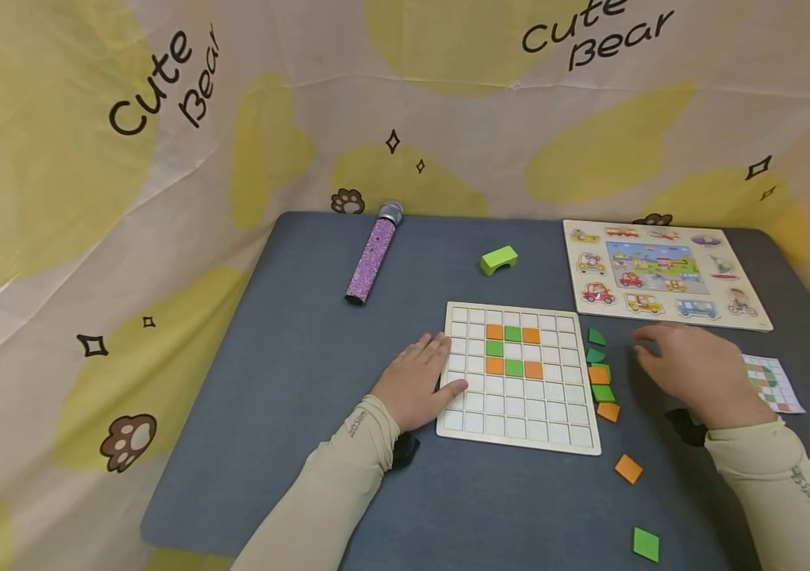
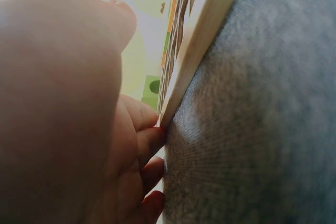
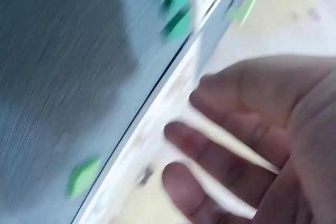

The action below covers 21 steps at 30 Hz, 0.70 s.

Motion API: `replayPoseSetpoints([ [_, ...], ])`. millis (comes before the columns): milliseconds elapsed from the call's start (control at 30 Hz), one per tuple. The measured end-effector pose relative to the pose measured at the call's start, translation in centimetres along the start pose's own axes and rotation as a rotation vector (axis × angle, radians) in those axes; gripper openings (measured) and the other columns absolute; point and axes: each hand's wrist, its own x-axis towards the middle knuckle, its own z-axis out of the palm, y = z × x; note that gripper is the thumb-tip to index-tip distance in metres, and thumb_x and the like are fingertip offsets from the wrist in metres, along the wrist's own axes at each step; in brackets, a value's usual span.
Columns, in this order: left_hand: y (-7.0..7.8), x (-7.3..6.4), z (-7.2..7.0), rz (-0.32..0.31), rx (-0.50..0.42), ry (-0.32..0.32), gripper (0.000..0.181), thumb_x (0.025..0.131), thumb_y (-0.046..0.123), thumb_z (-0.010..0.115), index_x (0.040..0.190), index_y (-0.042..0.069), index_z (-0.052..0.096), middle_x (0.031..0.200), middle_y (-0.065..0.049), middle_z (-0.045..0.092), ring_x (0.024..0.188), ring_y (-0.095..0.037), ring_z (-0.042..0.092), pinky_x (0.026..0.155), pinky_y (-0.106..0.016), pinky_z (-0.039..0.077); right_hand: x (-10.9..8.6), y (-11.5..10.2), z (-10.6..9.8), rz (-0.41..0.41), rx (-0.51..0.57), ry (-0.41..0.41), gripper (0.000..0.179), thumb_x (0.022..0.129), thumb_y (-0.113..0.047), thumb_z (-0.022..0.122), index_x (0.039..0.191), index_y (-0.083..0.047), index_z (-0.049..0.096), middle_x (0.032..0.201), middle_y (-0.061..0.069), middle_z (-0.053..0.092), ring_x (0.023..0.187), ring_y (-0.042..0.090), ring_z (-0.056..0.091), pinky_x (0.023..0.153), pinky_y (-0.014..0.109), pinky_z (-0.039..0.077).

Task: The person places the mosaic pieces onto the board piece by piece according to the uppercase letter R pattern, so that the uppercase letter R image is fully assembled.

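A white gridded board [image 1: 466,400] with a wooden rim lies on the table. Orange and green squares [image 1: 513,368] form a ring in its upper middle. My left hand [image 1: 415,385] rests at the board's left edge, thumb over the grid; in the left wrist view its fingertips [image 2: 153,142] are right at the rim. To the right of the board, my right hand [image 1: 693,369] is above the table with loosely bent fingers and nothing in them. Between that hand and the board lie a column of green and orange pieces [image 1: 602,393]. A green piece [image 3: 84,177] shows near the hand in the right wrist view.
A picture puzzle board [image 1: 586,274] lies at the back right, a printed pattern card [image 1: 783,385] partly behind the right wrist. An orange square [image 1: 629,469] and a green square [image 1: 646,544] lie nearer. Farther back are a green arch block [image 1: 499,258] and a purple microphone [image 1: 372,258].
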Motion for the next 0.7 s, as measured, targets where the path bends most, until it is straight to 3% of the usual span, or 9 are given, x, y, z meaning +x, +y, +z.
replayPoseSetpoints([
  [133, 0.0, 0.1, 0.0, 0.003, 0.008, -0.006, 0.081, 0.112, 0.059, 0.041, 0.168, 0.003, 0.028, 0.175, -0.01, 0.025, 0.162, -0.03, 0.019, 0.131, -0.043, 0.017, -0.4, 3.2, -0.2, 0.131, 0.005, -0.084, 0.042, 0.097, -0.021, 0.074, 0.129, 0.005, 0.068, 0.123, 0.038, 0.065, 0.082, 0.04, 0.064, 0.057, 0.056, 0.055],
  [300, 0.0, 0.1, 0.0, 0.002, 0.013, -0.01, 0.081, 0.111, 0.06, 0.041, 0.168, 0.003, 0.028, 0.175, -0.009, 0.025, 0.162, -0.029, 0.019, 0.131, -0.043, 0.017, -0.6, 4.9, 0.4, 0.148, 0.0, -0.127, 0.043, 0.096, -0.019, 0.075, 0.131, 0.005, 0.066, 0.124, 0.04, 0.063, 0.088, 0.048, 0.064, 0.06, 0.063, 0.056],
  [400, -0.1, 0.1, 0.0, 0.009, 0.0, 0.0, 0.081, 0.112, 0.059, 0.042, 0.168, 0.003, 0.029, 0.174, -0.01, 0.026, 0.161, -0.03, 0.02, 0.131, -0.043, 0.018, -0.5, 5.0, 0.8, 0.151, -0.003, -0.079, 0.037, 0.096, -0.016, 0.075, 0.127, 0.005, 0.07, 0.122, 0.038, 0.066, 0.09, 0.049, 0.067, 0.055, 0.059, 0.055],
  [567, -0.3, 0.1, 0.3, 0.017, -0.021, 0.01, 0.08, 0.112, 0.057, 0.043, 0.168, 0.002, 0.029, 0.174, -0.011, 0.026, 0.161, -0.031, 0.02, 0.131, -0.044, 0.018, -0.5, 4.4, 1.5, 0.134, 0.032, 0.002, 0.023, 0.094, -0.012, 0.078, 0.112, 0.003, 0.077, 0.102, 0.029, 0.074, 0.072, 0.036, 0.067, 0.046, 0.047, 0.051],
  [700, -0.4, 0.3, 0.5, 0.024, -0.024, 0.013, 0.08, 0.112, 0.057, 0.043, 0.168, 0.003, 0.028, 0.174, -0.01, 0.026, 0.161, -0.031, 0.019, 0.131, -0.045, 0.019, -0.6, 3.3, 2.0, 0.098, 0.032, 0.034, 0.017, 0.091, -0.008, 0.079, 0.105, 0.001, 0.079, 0.095, 0.025, 0.075, 0.067, 0.031, 0.066, 0.046, 0.047, 0.051],
])
